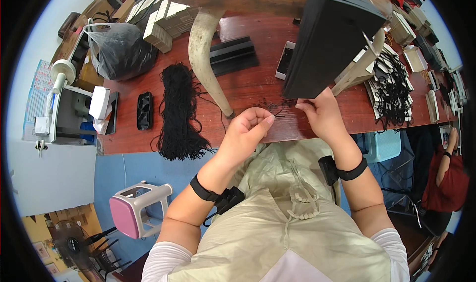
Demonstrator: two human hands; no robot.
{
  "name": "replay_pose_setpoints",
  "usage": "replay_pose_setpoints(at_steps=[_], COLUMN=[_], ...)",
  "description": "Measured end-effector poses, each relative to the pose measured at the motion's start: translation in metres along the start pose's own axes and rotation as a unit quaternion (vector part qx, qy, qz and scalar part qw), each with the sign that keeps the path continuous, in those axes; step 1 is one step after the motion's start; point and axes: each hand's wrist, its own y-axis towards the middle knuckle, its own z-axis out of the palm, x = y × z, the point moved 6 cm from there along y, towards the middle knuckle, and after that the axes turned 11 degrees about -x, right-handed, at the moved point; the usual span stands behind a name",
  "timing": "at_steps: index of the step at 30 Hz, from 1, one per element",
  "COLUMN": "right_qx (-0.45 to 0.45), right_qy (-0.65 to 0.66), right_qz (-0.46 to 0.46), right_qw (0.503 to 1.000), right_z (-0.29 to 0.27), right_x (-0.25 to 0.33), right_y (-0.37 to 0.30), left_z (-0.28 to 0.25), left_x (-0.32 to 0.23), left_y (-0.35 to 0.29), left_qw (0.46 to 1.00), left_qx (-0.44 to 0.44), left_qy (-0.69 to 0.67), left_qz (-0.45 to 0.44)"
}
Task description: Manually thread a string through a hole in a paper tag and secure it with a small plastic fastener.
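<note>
My left hand (249, 133) is closed at the table's front edge, thumb and forefinger pinching a short black cord (279, 114) whose ends stick out past the fingertips. My right hand (321, 114) is raised just right of it, thumb and fingers drawn together below a stack of flat black panels (329, 41). Whatever those fingers hold is too small to make out. The panels stand tilted in front of a wooden piece with curved pale legs (202, 51). Loose black cord bits lie between my hands. A thick bundle of black cords (181, 113) lies to the left.
On the red-brown table (270, 91) are a black tray (145, 111), black strips (233, 54) and a small white box (285, 59). A bag of black material (121, 51) stands at the back left. More cords (391, 86) lie right. A pink-topped stool (139, 210) stands lower left. Another person (446, 175) sits far right.
</note>
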Motion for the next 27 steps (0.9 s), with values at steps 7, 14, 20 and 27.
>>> replay_pose_setpoints(at_steps=[7,14,20,27], right_qx=[0.113,0.1,0.106,0.092], right_qy=[0.399,0.466,0.504,0.449], right_qz=[0.289,0.311,0.327,0.284], right_qw=[0.863,0.822,0.792,0.842], right_z=[0.01,0.015,0.025,0.028], right_x=[0.021,0.017,0.018,0.022], right_y=[-0.008,-0.015,-0.02,-0.019], left_z=[0.004,0.008,0.01,0.012], left_x=[-0.001,-0.002,0.001,0.003], left_y=[0.001,-0.001,-0.003,-0.001], left_qw=[0.999,0.997,0.994,0.992], left_qx=[0.003,0.027,0.036,0.05], left_qy=[-0.019,-0.071,-0.093,-0.108], left_qz=[0.031,-0.012,-0.041,-0.039])
